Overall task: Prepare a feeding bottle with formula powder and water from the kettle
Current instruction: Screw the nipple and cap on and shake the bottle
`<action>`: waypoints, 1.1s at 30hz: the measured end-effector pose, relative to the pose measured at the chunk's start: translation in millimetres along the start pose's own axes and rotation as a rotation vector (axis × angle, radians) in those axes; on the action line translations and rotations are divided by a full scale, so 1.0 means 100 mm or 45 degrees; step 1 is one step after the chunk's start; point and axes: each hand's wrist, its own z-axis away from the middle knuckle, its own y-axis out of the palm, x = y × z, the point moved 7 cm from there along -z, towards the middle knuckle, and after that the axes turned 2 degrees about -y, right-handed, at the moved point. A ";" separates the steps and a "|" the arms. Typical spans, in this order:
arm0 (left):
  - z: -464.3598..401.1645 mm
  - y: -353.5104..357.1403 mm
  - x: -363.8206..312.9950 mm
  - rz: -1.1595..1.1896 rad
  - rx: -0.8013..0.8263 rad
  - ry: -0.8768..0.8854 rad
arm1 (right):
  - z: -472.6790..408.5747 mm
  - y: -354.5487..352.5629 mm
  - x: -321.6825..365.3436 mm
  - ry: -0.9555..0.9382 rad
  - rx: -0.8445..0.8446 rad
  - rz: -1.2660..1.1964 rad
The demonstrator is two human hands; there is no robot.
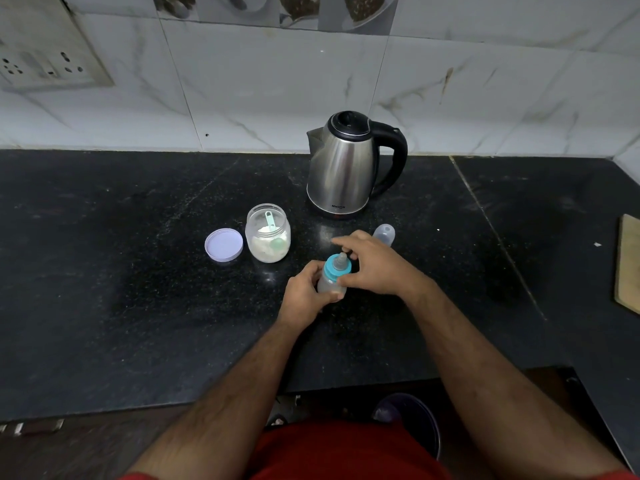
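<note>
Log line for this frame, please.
left hand grips feeding bottle | right hand on teal collar | formula jar open, scoop inside | kettle untouched

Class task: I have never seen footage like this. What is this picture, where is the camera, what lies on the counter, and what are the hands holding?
There is no machine here: a person wears a camera on the head, looking down at their own arms. The left hand grips a feeding bottle with a blue ring; the right hand pinches its top. On the black counter stand a steel kettle, an open jar of white powder with a scoop inside, its lid beside it, and a clear cap.
</note>
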 end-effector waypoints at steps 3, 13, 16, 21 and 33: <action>0.00 0.00 -0.01 -0.003 -0.012 0.005 | -0.06 -0.02 0.01 -0.037 0.048 0.008; 0.00 0.00 0.00 -0.041 -0.006 0.000 | -0.02 -0.06 0.05 0.116 -0.180 0.254; 0.01 0.00 -0.01 -0.044 -0.005 -0.004 | -0.01 -0.08 0.06 0.143 -0.190 0.392; -0.01 0.00 0.00 -0.039 -0.005 -0.004 | -0.02 0.00 0.06 0.072 0.143 0.160; 0.00 0.00 -0.01 -0.042 -0.006 -0.018 | -0.05 0.02 0.00 0.146 -0.123 0.357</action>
